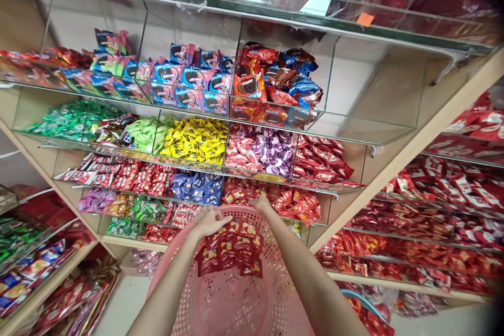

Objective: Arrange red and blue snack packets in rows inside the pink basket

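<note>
A pink perforated plastic basket [232,304] is in front of me, its far rim up against the candy shelves. Several dark red candy packets [232,247] lie in it, bunched toward the far wall. My left hand [208,221] is closed over the rim on the left, thumb on the inside. At the far rim, slightly right of centre, my right hand [260,203] is closed on the edge, its fingers partly hidden. Just beyond it are a bin of dark red packets [244,189] and a bin of brighter red packets [298,205].
Glass-fronted tiers hold yellow candies [197,140], blue packets [197,187], green candies [66,121] and blue-pink cookie packs [192,79]. A glass shelf edge [236,8] runs overhead. More red packets fill a shelf [433,220] at right; a wooden upright [401,152] divides the units.
</note>
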